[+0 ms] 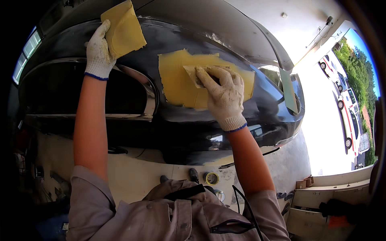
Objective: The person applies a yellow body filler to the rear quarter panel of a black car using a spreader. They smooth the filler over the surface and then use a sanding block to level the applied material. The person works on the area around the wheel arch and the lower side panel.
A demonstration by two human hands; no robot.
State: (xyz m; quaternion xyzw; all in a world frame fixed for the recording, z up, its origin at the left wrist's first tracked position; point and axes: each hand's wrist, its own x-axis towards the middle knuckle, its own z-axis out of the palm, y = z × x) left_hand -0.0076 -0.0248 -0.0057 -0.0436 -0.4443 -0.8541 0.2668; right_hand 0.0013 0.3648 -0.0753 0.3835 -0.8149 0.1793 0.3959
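Note:
Both my hands wear white knitted gloves smudged with yellow. At the upper left, my left hand grips the edge of a flat square board coated with yellow body filler. My right hand has its fingers closed round a thin putty spreader. That spreader lies against a broad patch of yellow filler on the rear side panel of a black car. Dull, greyish scuffed areas surround the patch, whose edges are ragged. Part of the spreader is hidden behind my fingers.
A strip of green tape covers the car's rear corner. On the floor by my feet stands an open round tin. Drawer cabinets line the lower right. Beyond the wide doorway, white vehicles are parked.

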